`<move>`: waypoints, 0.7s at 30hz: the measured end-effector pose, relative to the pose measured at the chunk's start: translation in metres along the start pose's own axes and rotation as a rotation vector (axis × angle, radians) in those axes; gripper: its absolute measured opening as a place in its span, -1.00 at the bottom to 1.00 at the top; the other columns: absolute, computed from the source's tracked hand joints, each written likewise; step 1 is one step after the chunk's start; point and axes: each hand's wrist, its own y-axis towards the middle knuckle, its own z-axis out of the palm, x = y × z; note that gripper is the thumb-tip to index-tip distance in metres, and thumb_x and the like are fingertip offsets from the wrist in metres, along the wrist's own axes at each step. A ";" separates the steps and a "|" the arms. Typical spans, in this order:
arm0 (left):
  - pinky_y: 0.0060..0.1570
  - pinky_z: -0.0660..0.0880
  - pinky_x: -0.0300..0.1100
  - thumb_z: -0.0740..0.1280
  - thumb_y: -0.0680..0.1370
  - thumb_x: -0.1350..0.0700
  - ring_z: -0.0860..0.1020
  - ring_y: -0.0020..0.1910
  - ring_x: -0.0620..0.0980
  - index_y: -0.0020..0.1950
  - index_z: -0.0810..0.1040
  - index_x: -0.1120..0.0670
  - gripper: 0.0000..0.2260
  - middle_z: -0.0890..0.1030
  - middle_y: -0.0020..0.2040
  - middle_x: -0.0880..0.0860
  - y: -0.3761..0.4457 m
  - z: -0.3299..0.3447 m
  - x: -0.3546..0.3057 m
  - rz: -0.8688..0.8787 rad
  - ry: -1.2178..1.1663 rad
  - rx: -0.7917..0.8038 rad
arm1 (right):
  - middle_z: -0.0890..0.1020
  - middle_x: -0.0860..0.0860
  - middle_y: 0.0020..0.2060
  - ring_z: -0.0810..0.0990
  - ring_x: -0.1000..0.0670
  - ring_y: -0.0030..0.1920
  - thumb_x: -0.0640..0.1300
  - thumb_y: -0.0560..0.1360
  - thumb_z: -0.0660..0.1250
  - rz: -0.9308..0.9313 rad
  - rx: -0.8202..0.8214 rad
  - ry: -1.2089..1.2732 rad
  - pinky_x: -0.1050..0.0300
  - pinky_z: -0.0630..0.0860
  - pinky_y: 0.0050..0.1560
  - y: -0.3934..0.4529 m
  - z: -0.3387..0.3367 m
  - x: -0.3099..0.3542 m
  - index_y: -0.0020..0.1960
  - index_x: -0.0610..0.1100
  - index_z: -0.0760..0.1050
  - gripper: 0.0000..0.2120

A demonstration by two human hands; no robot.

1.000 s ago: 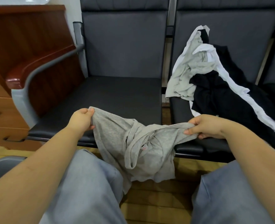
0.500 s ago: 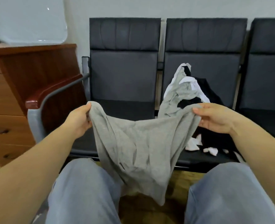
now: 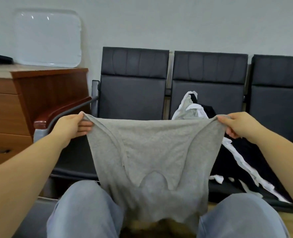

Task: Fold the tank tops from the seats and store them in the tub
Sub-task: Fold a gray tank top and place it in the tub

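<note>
A grey tank top (image 3: 151, 152) hangs spread out in the air in front of me, upside down, its straps dangling between my knees. My left hand (image 3: 71, 126) pinches its left corner and my right hand (image 3: 237, 125) pinches its right corner, pulling the hem taut. Behind it, a heap of grey, white and black tank tops (image 3: 211, 117) lies on the middle dark seat (image 3: 209, 93). The grey rim of a tub (image 3: 37, 213) shows at the lower left, beside my left leg.
Three dark padded seats stand in a row against the wall; the left seat (image 3: 133, 98) has a wooden armrest (image 3: 56, 114). A wooden drawer cabinet (image 3: 22, 107) stands at left with a clear tray (image 3: 47, 38) leaning on the wall. My legs in light jeans (image 3: 83, 212) fill the foreground.
Both hands lifted the grey tank top off the seat edge and pulled apart, so the bunched cloth now hangs flat and stretched. The camera view tilted upward.
</note>
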 end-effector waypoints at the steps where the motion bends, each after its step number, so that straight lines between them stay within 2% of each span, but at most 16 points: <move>1: -0.03 0.52 -0.06 0.15 0.67 0.02 0.61 -0.07 0.07 0.17 0.51 0.14 -0.76 0.64 -0.05 0.12 -0.001 0.000 -0.001 0.005 -0.015 0.009 | 0.62 -0.01 -0.48 0.55 0.00 -0.46 -0.04 0.60 0.26 0.031 0.035 0.142 0.20 0.55 -0.41 0.000 0.000 0.001 -0.16 -0.19 0.55 -0.74; 2: 0.06 0.52 -0.02 0.14 0.67 0.04 0.60 0.02 0.10 0.23 0.49 0.17 -0.73 0.62 0.04 0.15 -0.003 0.001 -0.003 0.008 -0.036 0.005 | 0.67 -0.07 -0.33 0.63 0.01 -0.35 -0.04 0.61 0.24 0.059 0.069 0.286 0.24 0.60 -0.35 0.000 0.001 0.002 -0.04 -0.19 0.55 -0.77; 4: 0.14 0.51 -0.02 0.18 0.66 0.06 0.58 0.11 0.11 0.29 0.48 0.22 -0.70 0.58 0.15 0.18 -0.005 0.003 -0.006 -0.002 -0.100 -0.031 | 0.68 -0.13 -0.14 0.68 0.02 -0.19 -0.02 0.61 0.22 0.088 0.096 0.494 0.27 0.62 -0.26 0.002 0.003 0.003 0.04 -0.22 0.54 -0.73; 6: 0.12 0.52 -0.07 0.25 0.62 0.06 0.57 0.14 0.08 0.29 0.49 0.22 -0.69 0.57 0.18 0.15 -0.006 0.007 -0.012 -0.028 -0.189 -0.059 | 0.65 -0.11 -0.10 0.66 0.01 -0.11 0.04 0.59 0.22 0.117 0.068 0.639 0.29 0.62 -0.26 0.007 0.006 0.001 0.00 -0.22 0.55 -0.68; 8: 0.13 0.52 -0.10 0.31 0.59 0.16 0.55 0.20 0.09 0.31 0.48 0.21 -0.70 0.55 0.23 0.14 -0.005 0.011 -0.014 -0.083 -0.256 -0.068 | 0.63 -0.09 -0.10 0.63 0.00 -0.07 0.07 0.57 0.24 0.165 0.045 0.739 0.28 0.61 -0.28 0.013 0.012 -0.003 -0.03 -0.20 0.55 -0.67; 10: 0.07 0.53 -0.13 0.32 0.56 0.28 0.56 0.18 0.08 0.26 0.52 0.18 -0.73 0.56 0.23 0.15 -0.003 0.012 -0.014 -0.114 -0.223 -0.061 | 0.62 -0.08 -0.06 0.63 0.00 -0.04 -0.02 0.59 0.25 0.186 0.051 0.811 0.26 0.61 -0.30 0.018 0.017 -0.007 -0.02 -0.20 0.55 -0.76; 12: -0.06 0.56 -0.20 0.29 0.57 0.28 0.62 0.05 0.01 0.18 0.55 0.15 -0.79 0.61 0.13 0.12 -0.001 0.006 -0.018 -0.121 -0.230 -0.005 | 0.62 -0.07 -0.03 0.67 0.02 -0.06 -0.17 0.57 0.28 0.187 0.086 0.903 0.26 0.61 -0.30 0.021 0.020 -0.008 -0.01 -0.18 0.56 -0.89; 13: -0.16 0.58 -0.26 0.27 0.58 0.26 0.66 -0.06 -0.04 0.14 0.56 0.11 -0.83 0.65 0.05 0.09 -0.001 0.001 -0.023 -0.123 -0.287 0.040 | 0.63 -0.05 -0.06 0.69 0.05 -0.12 -0.20 0.50 0.38 0.193 0.130 0.988 0.26 0.61 -0.29 0.020 0.019 -0.007 -0.03 -0.17 0.59 -0.93; 14: -0.27 0.58 -0.32 0.25 0.60 0.24 0.68 -0.17 -0.10 0.10 0.56 0.07 -0.84 0.68 -0.06 0.05 -0.001 -0.006 -0.029 -0.118 -0.377 0.086 | 0.66 -0.03 -0.11 0.70 0.08 -0.20 -0.21 0.34 0.54 0.188 0.191 1.094 0.27 0.61 -0.29 0.021 0.018 -0.007 -0.09 -0.16 0.64 -0.82; 15: -0.33 0.56 -0.36 0.22 0.61 0.22 0.68 -0.25 -0.14 0.09 0.56 0.04 -0.84 0.70 -0.16 0.01 0.000 -0.012 -0.035 -0.102 -0.486 0.126 | 0.68 0.00 -0.18 0.69 0.11 -0.25 -0.21 0.08 0.68 0.168 0.246 1.180 0.29 0.60 -0.30 0.021 0.017 -0.006 -0.16 -0.14 0.68 -0.64; 16: -0.36 0.55 -0.39 0.20 0.62 0.21 0.67 -0.29 -0.16 0.09 0.55 0.03 -0.83 0.70 -0.23 -0.02 0.002 -0.019 -0.041 -0.081 -0.592 0.154 | 0.69 0.02 -0.24 0.69 0.13 -0.27 -0.21 -0.13 0.72 0.148 0.268 1.241 0.31 0.59 -0.32 0.024 0.016 -0.005 -0.22 -0.12 0.70 -0.50; 17: -0.35 0.55 -0.40 0.19 0.62 0.21 0.66 -0.31 -0.18 0.09 0.54 0.02 -0.83 0.69 -0.27 -0.04 0.004 -0.025 -0.048 -0.057 -0.675 0.172 | 0.69 0.03 -0.26 0.68 0.14 -0.29 -0.21 -0.18 0.72 0.130 0.262 1.276 0.33 0.58 -0.33 0.027 0.018 -0.001 -0.22 -0.12 0.70 -0.46; 18: -0.32 0.55 -0.41 0.20 0.60 0.21 0.66 -0.33 -0.19 0.09 0.53 0.02 -0.83 0.68 -0.29 -0.06 0.008 -0.029 -0.053 -0.027 -0.719 0.179 | 0.68 0.03 -0.27 0.68 0.14 -0.30 -0.21 -0.08 0.69 0.123 0.246 1.295 0.34 0.57 -0.35 0.031 0.020 0.002 -0.17 -0.11 0.68 -0.51; 19: -0.30 0.56 -0.41 0.21 0.57 0.22 0.65 -0.34 -0.20 0.09 0.52 0.02 -0.83 0.68 -0.31 -0.07 0.012 -0.031 -0.056 -0.003 -0.732 0.176 | 0.68 0.04 -0.27 0.67 0.15 -0.31 -0.20 0.12 0.61 0.126 0.230 1.305 0.35 0.56 -0.35 0.035 0.024 0.008 -0.09 -0.10 0.63 -0.63; 21: -0.29 0.56 -0.41 0.21 0.58 0.24 0.65 -0.34 -0.20 0.09 0.51 0.01 -0.81 0.68 -0.30 -0.07 0.020 -0.035 -0.061 0.038 -0.699 0.157 | 0.69 0.05 -0.27 0.68 0.15 -0.28 -0.19 0.49 0.33 0.130 0.188 1.281 0.35 0.57 -0.31 0.044 0.033 0.022 0.00 -0.10 0.53 -0.90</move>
